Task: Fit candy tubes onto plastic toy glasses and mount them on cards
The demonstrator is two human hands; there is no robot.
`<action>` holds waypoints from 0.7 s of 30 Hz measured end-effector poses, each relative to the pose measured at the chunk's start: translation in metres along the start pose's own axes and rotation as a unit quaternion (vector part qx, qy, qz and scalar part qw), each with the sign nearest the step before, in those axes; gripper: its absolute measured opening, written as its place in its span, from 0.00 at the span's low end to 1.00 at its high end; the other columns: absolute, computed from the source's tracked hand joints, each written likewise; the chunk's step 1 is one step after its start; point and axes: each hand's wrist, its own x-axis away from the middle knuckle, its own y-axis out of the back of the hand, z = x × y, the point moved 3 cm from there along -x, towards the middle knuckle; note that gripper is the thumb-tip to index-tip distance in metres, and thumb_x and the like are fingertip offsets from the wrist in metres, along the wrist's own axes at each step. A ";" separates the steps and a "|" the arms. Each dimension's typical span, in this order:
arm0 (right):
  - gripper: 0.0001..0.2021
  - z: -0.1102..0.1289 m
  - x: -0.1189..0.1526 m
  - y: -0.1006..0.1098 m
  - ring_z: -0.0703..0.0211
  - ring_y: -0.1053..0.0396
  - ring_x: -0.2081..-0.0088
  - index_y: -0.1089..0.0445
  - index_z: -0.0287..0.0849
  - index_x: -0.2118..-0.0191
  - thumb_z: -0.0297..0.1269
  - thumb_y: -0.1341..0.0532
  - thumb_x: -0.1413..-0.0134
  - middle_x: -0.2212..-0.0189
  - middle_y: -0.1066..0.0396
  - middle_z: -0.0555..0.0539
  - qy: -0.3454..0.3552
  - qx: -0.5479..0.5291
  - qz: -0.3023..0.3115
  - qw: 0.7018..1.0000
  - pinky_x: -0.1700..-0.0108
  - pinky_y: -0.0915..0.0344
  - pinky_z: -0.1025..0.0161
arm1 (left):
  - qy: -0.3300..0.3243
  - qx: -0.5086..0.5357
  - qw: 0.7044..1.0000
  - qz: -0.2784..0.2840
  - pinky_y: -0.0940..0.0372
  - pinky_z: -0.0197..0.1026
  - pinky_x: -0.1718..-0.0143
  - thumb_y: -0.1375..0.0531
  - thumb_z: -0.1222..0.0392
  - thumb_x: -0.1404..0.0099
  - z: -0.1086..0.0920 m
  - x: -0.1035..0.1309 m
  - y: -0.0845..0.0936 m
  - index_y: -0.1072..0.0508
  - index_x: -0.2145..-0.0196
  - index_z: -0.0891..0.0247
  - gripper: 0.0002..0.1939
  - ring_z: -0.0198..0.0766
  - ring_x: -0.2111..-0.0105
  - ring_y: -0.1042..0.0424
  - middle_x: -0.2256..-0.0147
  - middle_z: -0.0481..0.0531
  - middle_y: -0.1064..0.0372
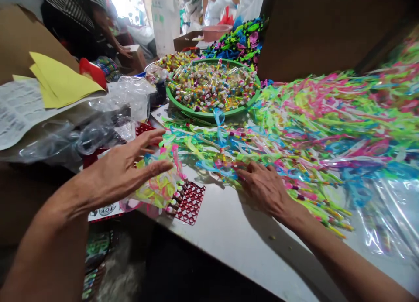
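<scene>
My left hand (pixel 126 166) is spread, fingers apart, over a bunch of yellow and pink plastic pieces (pixel 160 184) with white tips. These rest on a red card with round holes (pixel 193 202) near the table's front edge. My right hand (pixel 262 184) reaches into the near side of a pile of colourful plastic strips and sticks (pixel 314 140). Its fingers are bent around the ends of some strips, and its fingertips are partly hidden. A blue looped piece (pixel 220 127) stands up just beyond it.
A green round basket (pixel 209 114) full of small capped pieces stands behind the pile. Clear plastic bags (pixel 127 97) and yellow paper (pixel 62 84) lie left. A cardboard box (pixel 321 31) rises back right. Another person's hand (pixel 124 51) rests on a box at back left.
</scene>
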 end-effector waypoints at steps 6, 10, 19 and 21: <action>0.08 0.009 -0.011 -0.002 0.47 0.37 0.58 0.28 0.41 0.69 0.25 0.43 0.44 0.58 0.31 0.39 0.078 -0.012 -0.066 0.995 0.53 0.47 0.49 | 0.095 0.174 0.980 -0.004 0.28 0.48 0.55 0.39 0.40 0.43 -0.002 -0.003 -0.023 0.35 0.42 0.55 0.34 0.52 0.52 0.28 0.48 0.55 0.30; 0.08 0.002 -0.015 0.003 0.48 0.36 0.61 0.29 0.40 0.70 0.26 0.43 0.43 0.64 0.30 0.40 0.131 -0.037 -0.070 0.988 0.57 0.47 0.52 | 0.128 0.218 0.968 0.002 0.26 0.44 0.69 0.41 0.42 0.39 -0.018 -0.005 -0.036 0.38 0.40 0.57 0.33 0.47 0.66 0.23 0.57 0.54 0.24; 0.17 -0.030 0.004 0.032 0.52 0.36 0.74 0.32 0.43 0.66 0.37 0.55 0.32 0.76 0.31 0.46 0.148 -0.130 -0.196 0.960 0.60 0.44 0.50 | 0.058 0.020 0.996 -0.059 0.42 0.55 0.40 0.45 0.38 0.37 -0.021 0.001 -0.025 0.37 0.40 0.57 0.33 0.52 0.43 0.37 0.41 0.54 0.37; 0.14 -0.035 0.006 0.037 0.53 0.35 0.75 0.31 0.45 0.66 0.45 0.48 0.34 0.74 0.29 0.47 0.071 -0.244 -0.248 0.935 0.62 0.40 0.50 | 0.076 0.006 0.992 -0.096 0.43 0.58 0.41 0.46 0.35 0.38 -0.021 0.009 -0.019 0.40 0.39 0.54 0.35 0.55 0.42 0.38 0.41 0.54 0.38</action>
